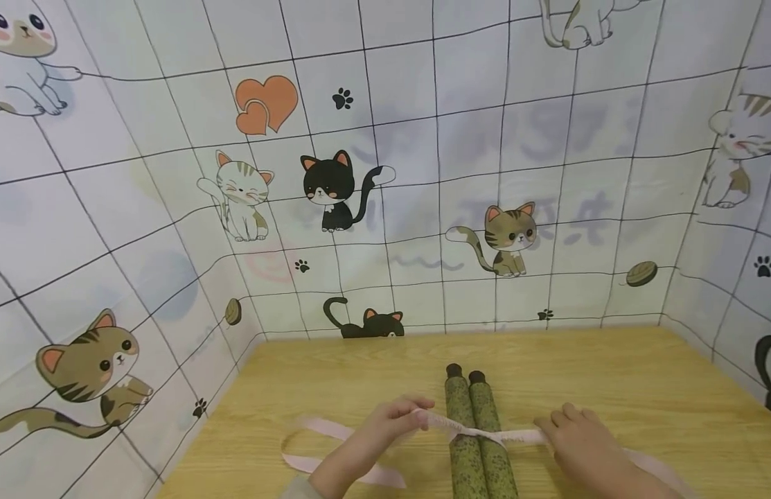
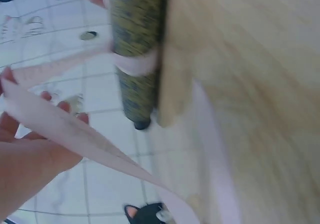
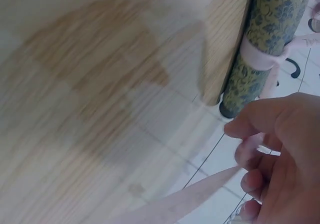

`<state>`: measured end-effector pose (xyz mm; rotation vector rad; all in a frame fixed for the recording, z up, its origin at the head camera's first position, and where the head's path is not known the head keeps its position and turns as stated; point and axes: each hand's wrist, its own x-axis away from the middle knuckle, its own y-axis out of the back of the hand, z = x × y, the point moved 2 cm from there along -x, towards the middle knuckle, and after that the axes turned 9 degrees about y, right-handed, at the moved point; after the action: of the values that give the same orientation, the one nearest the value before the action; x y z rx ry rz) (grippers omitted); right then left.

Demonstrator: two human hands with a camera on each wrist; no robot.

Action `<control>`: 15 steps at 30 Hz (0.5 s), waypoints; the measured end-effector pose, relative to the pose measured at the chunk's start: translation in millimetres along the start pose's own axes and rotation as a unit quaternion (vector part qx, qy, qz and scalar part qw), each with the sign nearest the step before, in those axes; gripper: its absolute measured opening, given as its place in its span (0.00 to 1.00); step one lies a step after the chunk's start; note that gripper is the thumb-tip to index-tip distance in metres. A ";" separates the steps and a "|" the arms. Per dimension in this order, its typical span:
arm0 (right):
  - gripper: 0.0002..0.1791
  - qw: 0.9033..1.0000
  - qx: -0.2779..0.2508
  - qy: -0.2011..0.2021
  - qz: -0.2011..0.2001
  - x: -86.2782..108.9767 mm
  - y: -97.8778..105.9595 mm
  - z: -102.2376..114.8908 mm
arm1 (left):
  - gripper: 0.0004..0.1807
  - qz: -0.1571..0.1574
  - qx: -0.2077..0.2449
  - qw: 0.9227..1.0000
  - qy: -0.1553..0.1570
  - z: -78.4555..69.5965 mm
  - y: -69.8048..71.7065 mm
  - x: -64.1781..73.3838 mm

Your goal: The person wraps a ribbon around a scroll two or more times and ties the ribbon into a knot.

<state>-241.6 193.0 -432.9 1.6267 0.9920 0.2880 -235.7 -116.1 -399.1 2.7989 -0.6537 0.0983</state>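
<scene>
2 rolls [image 1: 488,412] side by side on tbl [image 1: 360,374], ribbon [image 1: 524,436] rnd both, ends L/R, wall [image 1: 416,222] behind.

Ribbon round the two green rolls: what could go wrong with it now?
The pink ribbon has no bow, so it might loosen if the left hand or right hand lets go. The green rolls' dark ends aren't level, so the bundle could end up crooked. The loose ribbon tail on the table might snag.
</scene>
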 end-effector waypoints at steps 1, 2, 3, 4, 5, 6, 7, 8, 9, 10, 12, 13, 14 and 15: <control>0.22 1.000 0.005 -0.002 -0.004 2.6 0.0 -2.1 | 0.21 0.000 0.021 1.000 -0.007 -4.0 -2.0 -0.9; 0.23 1.000 0.009 -0.005 -0.007 5.5 0.4 -4.4 | 0.21 -0.001 0.040 0.999 -0.013 -7.9 -4.0 -1.7; 0.23 1.000 0.013 -0.010 -0.010 8.3 0.7 -7.0 | 0.21 -0.003 0.056 0.998 -0.020 -12.0 -6.2 -2.5; 0.22 1.000 0.016 -0.014 -0.014 11.3 1.5 -9.8 | 0.21 -0.005 0.070 0.997 -0.028 -16.1 -8.4 -3.2; 0.22 0.999 0.019 -0.018 -0.018 14.5 2.8 -12.6 | 0.22 -0.007 0.084 0.996 -0.036 -20.0 -10.6 -3.9; 0.22 0.999 0.020 -0.021 -0.022 17.8 4.1 -15.9 | 0.22 -0.010 0.095 0.994 -0.047 -23.6 -12.8 -4.8; 0.21 0.999 0.020 -0.027 -0.024 21.0 5.5 -19.6 | 0.22 -0.016 0.100 0.993 -0.058 -26.8 -14.8 -6.0; 0.20 0.999 0.021 -0.033 -0.025 24.1 7.2 -23.6 | 0.21 -0.021 0.106 0.992 -0.069 -29.4 -16.8 -7.3; 0.19 0.999 0.025 -0.040 -0.023 27.3 8.8 -27.7 | 0.21 -0.026 0.110 0.990 -0.080 -31.5 -18.9 -8.9; 0.18 0.998 0.025 -0.046 -0.020 30.6 10.7 -31.8 | 0.20 -0.029 0.112 0.989 -0.090 -33.2 -20.8 -10.7; 0.16 0.998 0.026 -0.061 -0.009 37.2 14.4 -40.0 | 0.18 -0.038 0.109 0.987 -0.111 -35.4 -24.5 -14.2; 0.14 0.997 0.027 -0.068 -0.003 40.5 15.9 -44.0 | 0.18 -0.041 0.105 0.986 -0.122 -36.0 -26.3 -15.7; 0.13 0.997 0.030 -0.075 0.003 43.8 17.2 -47.6 | 0.17 -0.044 0.101 0.985 -0.131 -36.3 -28.0 -17.0; 0.12 0.996 0.030 -0.085 0.011 46.9 18.6 -51.3 | 0.17 -0.050 0.095 0.984 -0.141 -36.3 -29.4 -18.4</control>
<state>-238.1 262.5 -414.6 1.6888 0.8610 0.1337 -239.3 -73.0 -373.5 3.0552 -0.5893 -0.2737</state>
